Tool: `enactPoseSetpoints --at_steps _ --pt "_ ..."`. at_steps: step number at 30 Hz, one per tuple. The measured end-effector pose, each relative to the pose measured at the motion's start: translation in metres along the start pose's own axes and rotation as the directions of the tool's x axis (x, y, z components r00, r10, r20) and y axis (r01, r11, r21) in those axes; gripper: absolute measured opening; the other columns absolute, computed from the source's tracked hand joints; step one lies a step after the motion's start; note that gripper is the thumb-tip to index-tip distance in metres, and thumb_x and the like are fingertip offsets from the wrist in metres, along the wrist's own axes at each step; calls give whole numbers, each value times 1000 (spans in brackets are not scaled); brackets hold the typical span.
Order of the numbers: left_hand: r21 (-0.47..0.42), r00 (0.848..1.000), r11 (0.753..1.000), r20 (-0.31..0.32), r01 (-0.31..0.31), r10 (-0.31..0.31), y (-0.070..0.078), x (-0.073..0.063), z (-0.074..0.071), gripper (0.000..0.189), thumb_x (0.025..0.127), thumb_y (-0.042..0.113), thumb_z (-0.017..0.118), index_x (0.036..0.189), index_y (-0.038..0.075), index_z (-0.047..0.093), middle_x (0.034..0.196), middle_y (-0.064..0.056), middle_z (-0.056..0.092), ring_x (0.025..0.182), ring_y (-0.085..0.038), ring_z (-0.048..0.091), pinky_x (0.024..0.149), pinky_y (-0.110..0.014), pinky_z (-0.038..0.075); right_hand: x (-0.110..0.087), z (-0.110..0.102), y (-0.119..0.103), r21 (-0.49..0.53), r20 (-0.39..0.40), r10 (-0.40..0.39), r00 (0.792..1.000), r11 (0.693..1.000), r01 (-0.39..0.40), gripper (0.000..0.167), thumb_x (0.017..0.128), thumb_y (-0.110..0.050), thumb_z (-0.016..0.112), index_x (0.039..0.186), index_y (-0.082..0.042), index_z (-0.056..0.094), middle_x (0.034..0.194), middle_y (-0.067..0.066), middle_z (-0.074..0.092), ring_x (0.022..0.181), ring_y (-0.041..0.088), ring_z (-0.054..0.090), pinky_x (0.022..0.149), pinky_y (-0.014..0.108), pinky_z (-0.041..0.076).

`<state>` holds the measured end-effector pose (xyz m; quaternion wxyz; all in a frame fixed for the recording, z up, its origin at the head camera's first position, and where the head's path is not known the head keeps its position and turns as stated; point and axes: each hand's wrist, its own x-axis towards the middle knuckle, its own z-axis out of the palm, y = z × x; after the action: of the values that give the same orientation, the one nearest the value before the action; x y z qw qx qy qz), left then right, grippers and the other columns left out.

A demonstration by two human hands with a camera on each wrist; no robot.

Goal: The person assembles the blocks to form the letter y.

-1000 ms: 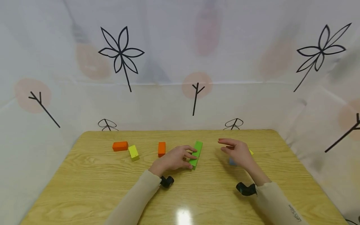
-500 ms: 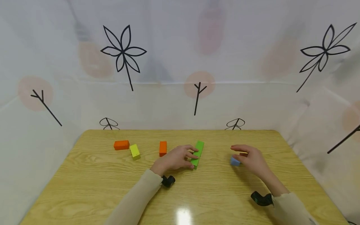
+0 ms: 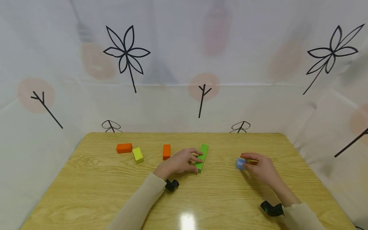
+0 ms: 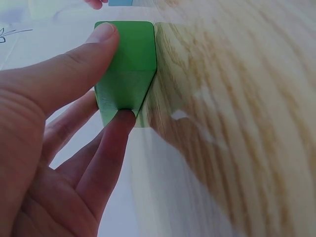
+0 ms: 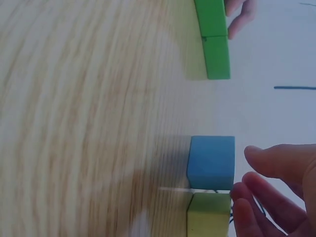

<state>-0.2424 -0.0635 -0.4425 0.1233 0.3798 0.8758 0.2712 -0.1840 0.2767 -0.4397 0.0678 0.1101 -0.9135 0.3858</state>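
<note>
My left hand (image 3: 179,163) holds two green blocks (image 3: 203,151) that lie end to end on the table. In the left wrist view, its thumb presses the near end of the green block (image 4: 129,49) and a fingertip touches its side. My right hand (image 3: 262,166) is beside a blue block (image 3: 240,164), thumb and fingers parted with nothing between them. The right wrist view shows a gap between its thumb and the blue block (image 5: 212,160). A yellow block (image 5: 209,215) stands close by, near the fingertips; the hand hides it in the head view.
On the left of the wooden table (image 3: 86,188) lie an orange block (image 3: 124,148) and a yellow block (image 3: 138,155) near each other. Another orange block (image 3: 166,152) sits just beyond my left hand. A patterned white cloth (image 3: 166,105) hangs behind the table.
My right hand has moved right and lower, away from the green blocks, bringing the blue block into clearer view. The left hand stays on the green blocks; the head view shifted slightly.
</note>
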Motion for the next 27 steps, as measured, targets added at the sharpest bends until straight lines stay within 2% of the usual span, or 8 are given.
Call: enactPoseSetpoints --at_steps 11,17,20,24,27 --pt "0 1000 1000 6 13 -13 2 0 0 46 88 29 76 132 20 67 147 10 46 114 -11 59 93 -21 48 2 3 0 -73 17 12 1000 997 -11 30 83 6 75 113 1 73 122 23 65 98 40 68 74 40 59" --pt "-13 1000 1000 17 8 -8 0 -1 -2 46 89 30 75 133 20 66 147 10 45 115 -11 58 95 -22 48 5 6 -1 -153 34 -64 997 986 68 28 79 7 78 107 3 75 117 22 68 95 37 69 75 43 59" --pt "-13 1000 1000 17 -5 5 -2 -2 -2 38 96 30 68 132 20 67 147 10 46 123 -13 54 98 -24 46 6 6 -3 -212 50 -104 993 971 112 21 79 5 80 100 0 77 116 18 69 93 33 69 75 44 58" --pt "-4 1000 1000 8 -28 28 -4 0 -3 31 102 24 59 131 21 68 145 9 48 133 -16 46 102 -27 44 7 6 -4 -257 81 -120 989 957 137 14 81 2 80 94 -3 79 116 15 69 92 31 70 74 43 58" --pt "-3 999 999 4 -41 41 -5 1 -3 30 102 21 59 131 21 68 145 9 48 133 -16 46 100 -25 44 8 5 -3 -267 103 -122 987 953 146 15 81 2 79 95 -2 79 116 16 69 95 32 69 75 43 58"
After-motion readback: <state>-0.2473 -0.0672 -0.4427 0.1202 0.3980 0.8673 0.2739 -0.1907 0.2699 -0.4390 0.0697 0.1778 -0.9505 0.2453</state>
